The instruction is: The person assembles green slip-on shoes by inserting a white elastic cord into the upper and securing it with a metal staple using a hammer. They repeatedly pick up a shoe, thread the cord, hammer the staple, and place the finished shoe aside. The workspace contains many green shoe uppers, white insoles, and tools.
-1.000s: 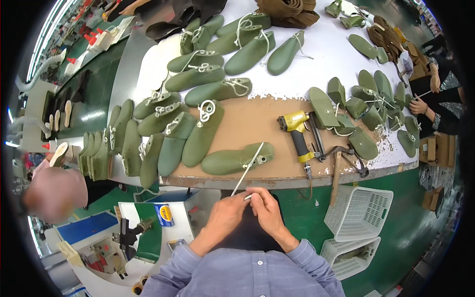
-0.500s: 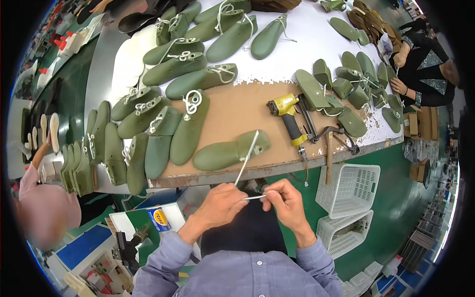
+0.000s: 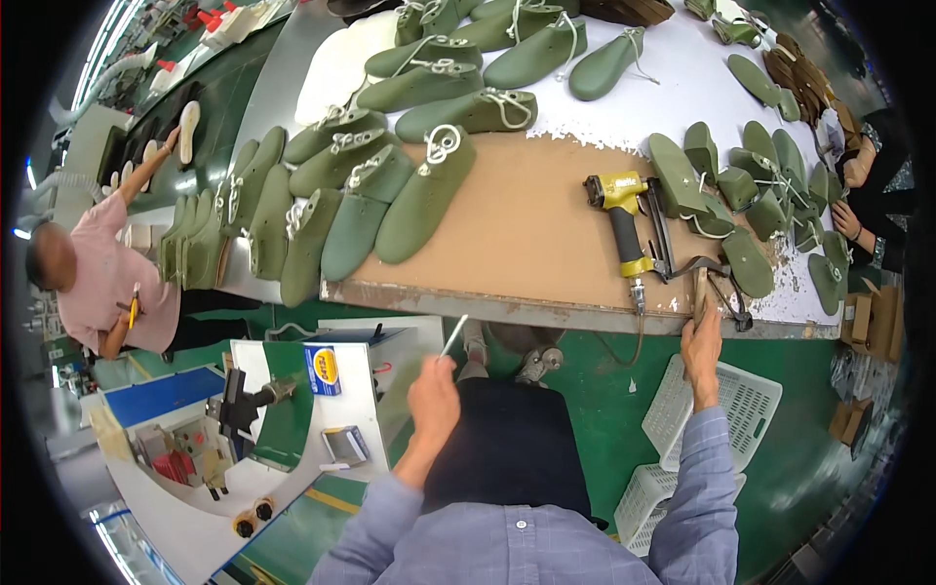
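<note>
I see two white slatted baskets [image 3: 729,409] on the green floor below my right arm; what they hold I cannot tell. My left hand [image 3: 433,402] pinches a thin white cord [image 3: 454,335] upright, below the surface [image 3: 526,224] edge. My right hand [image 3: 702,343] closes around a hammer handle [image 3: 700,292] at that edge, beside the yellow staple gun [image 3: 624,219]
</note>
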`<state>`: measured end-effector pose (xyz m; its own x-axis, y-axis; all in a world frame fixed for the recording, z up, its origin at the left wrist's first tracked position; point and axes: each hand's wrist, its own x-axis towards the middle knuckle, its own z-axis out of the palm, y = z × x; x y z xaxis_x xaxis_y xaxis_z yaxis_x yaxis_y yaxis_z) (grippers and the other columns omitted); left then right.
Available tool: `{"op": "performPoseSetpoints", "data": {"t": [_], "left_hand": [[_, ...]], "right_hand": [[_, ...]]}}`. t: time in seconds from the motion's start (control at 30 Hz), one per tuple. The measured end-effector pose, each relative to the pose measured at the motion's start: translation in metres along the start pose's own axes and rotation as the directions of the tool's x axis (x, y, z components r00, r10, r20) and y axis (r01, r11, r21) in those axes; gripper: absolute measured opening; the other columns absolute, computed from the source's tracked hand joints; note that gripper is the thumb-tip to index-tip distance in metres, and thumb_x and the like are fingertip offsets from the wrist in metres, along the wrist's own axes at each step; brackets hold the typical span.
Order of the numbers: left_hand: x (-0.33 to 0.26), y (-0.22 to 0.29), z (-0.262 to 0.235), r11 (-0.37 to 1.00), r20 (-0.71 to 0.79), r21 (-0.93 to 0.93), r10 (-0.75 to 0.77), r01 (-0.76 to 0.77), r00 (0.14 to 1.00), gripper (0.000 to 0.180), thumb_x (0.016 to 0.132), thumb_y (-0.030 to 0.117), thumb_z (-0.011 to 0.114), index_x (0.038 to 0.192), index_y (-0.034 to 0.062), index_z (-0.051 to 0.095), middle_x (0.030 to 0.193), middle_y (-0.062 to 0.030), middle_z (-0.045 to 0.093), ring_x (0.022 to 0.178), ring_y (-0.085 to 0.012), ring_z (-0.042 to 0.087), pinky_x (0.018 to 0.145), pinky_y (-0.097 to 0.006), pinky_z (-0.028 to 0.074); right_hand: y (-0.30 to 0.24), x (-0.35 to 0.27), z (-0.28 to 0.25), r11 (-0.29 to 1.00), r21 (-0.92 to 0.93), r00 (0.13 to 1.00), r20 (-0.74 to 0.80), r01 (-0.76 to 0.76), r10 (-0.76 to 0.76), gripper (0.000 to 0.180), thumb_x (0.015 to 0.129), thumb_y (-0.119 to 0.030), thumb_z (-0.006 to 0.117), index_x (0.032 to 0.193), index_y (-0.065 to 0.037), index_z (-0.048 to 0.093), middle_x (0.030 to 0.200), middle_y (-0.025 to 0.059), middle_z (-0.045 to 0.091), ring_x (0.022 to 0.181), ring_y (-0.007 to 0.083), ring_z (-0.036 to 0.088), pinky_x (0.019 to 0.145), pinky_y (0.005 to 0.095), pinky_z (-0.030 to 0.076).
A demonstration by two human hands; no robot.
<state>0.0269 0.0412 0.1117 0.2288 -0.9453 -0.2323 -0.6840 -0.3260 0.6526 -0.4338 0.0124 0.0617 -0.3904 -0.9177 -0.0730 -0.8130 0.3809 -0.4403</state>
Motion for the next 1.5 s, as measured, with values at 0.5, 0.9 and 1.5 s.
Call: {"op": "performPoseSetpoints", "data": {"t": [0.5, 0.9, 1.5], "left_hand": [[0.016, 0.017, 0.124, 1.000, -0.057, 0.023, 0.002, -0.001, 0.998, 0.020, 0.106, 0.026, 0.052, 0.104, 0.0074, 0.059, 0.068, -0.0228, 0.066, 0.064, -0.0480, 0.065, 0.057, -0.059, 0.047], [0.014, 0.005, 0.126, 0.997, -0.021, -0.049, -0.064, 0.063, 0.998, 0.031, 0.107, 0.028, 0.048, 0.090, 0.0041, 0.060, 0.070, -0.0240, 0.066, 0.070, -0.0486, 0.065, 0.063, -0.059, 0.048], [0.028, 0.013, 0.119, 0.910, 0.199, -0.273, -0.265, 0.313, 0.943, 0.050, 0.103, 0.042, 0.036, 0.087, 0.0050, 0.066, 0.087, -0.0224, 0.069, 0.088, -0.0474, 0.065, 0.082, -0.055, 0.047]], "right_hand": [[-0.179, -0.119, -0.005, 0.815, 0.491, 0.835, 0.270, 0.308, -0.479, 0.041, 0.105, -0.010, 0.055, 0.145, -0.003, 0.049, 0.091, 0.0159, 0.063, 0.074, 0.0250, 0.060, 0.069, 0.0348, 0.052], [-0.201, -0.082, 0.042, 0.805, 0.402, 0.841, 0.135, 0.436, -0.524, 0.008, 0.097, -0.004, 0.062, 0.104, -0.005, 0.066, 0.084, 0.0171, 0.062, 0.066, 0.0386, 0.062, 0.058, 0.0434, 0.051], [-0.183, -0.084, 0.038, 0.657, 0.436, 0.682, 0.123, 0.615, -0.721, 0.054, 0.088, -0.003, 0.068, 0.139, -0.015, 0.059, 0.080, 0.0142, 0.062, 0.064, 0.0375, 0.063, 0.057, 0.0417, 0.054]]}}
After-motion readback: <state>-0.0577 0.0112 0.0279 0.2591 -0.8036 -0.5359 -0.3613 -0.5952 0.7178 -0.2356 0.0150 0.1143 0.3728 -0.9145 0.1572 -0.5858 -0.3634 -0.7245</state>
